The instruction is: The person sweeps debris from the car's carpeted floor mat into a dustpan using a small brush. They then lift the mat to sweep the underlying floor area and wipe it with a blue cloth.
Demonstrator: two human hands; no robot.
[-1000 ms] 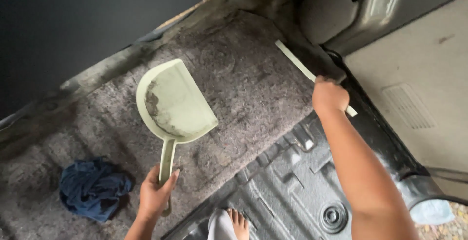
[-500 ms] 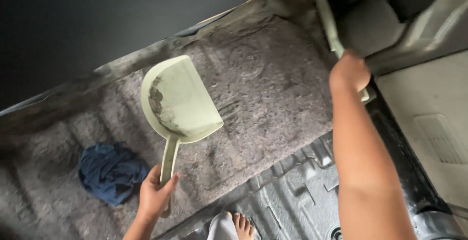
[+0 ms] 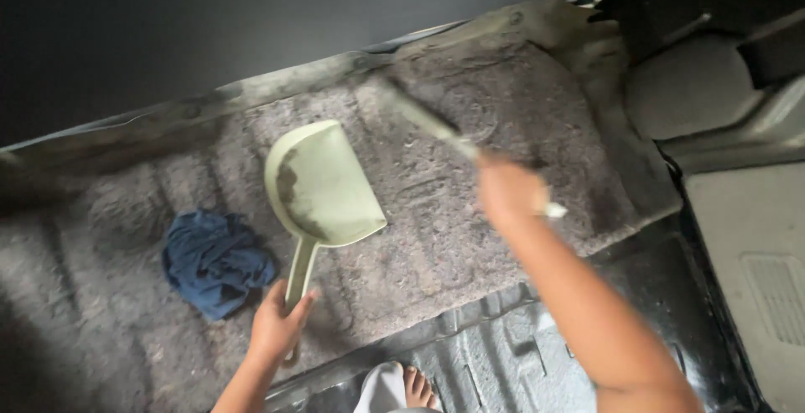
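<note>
My left hand (image 3: 277,325) grips the long handle of a pale green dustpan (image 3: 323,185), whose scoop lies on the grey felt floor mat (image 3: 470,245) with a band of dark dirt along its back edge. My right hand (image 3: 507,191), blurred by motion, is closed around a pale brush handle (image 3: 436,128) that slants up and left over the mat, to the right of the dustpan. The brush's bristle end is too blurred to make out.
A crumpled dark blue cloth (image 3: 216,260) lies on the mat left of the dustpan. Black ribbed metal flooring (image 3: 520,363) runs along the near edge, where a bare foot (image 3: 417,388) shows. A grey seat base (image 3: 688,98) and pale trim panel (image 3: 763,279) stand at right.
My right hand has swung the brush leftwards from the far right corner to the middle of the mat, close to the dustpan. The left hand and dustpan have held their place.
</note>
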